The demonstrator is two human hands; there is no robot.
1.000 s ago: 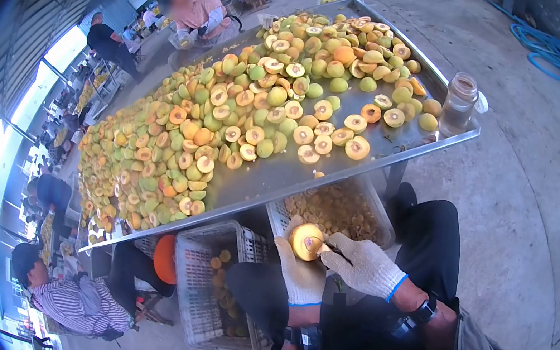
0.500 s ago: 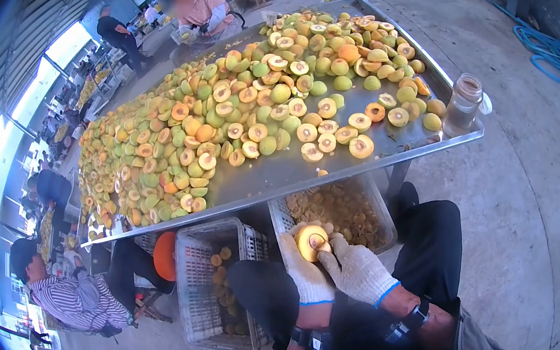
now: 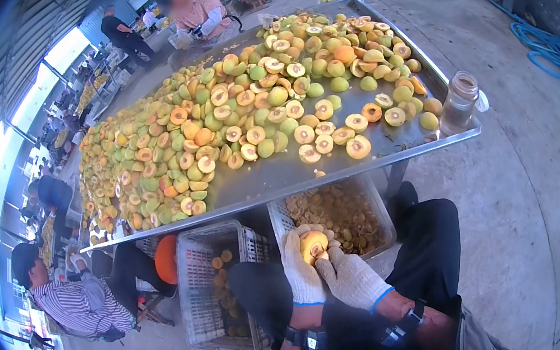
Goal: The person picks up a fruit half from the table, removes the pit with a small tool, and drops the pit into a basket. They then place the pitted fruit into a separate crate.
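Note:
A halved yellow peach [image 3: 313, 246] rests in my left hand [image 3: 301, 274], whose gloved fingers wrap round it. The cut side faces my right hand [image 3: 356, 282], which is closed with its thumb and fingertips against the fruit at the pit. Whatever the right fingers pinch, if anything, is hidden. Both hands wear white knit gloves with blue cuffs. Just beyond the hands, a white crate [image 3: 380, 244] holds many brownish pits and scraps.
A metal table [image 3: 250, 183] carries a large heap of halved peaches [image 3: 177, 138]. A clear jar [image 3: 460, 100] stands at its right corner. Another crate [image 3: 187, 284] with some peach halves sits to the left, beside a seated person [image 3: 84, 301]. A blue hose [image 3: 548, 52] lies on the floor.
The peach half has turned in my left hand, so its cut face now shows less and points more toward my right hand. Both hands have shifted slightly left.

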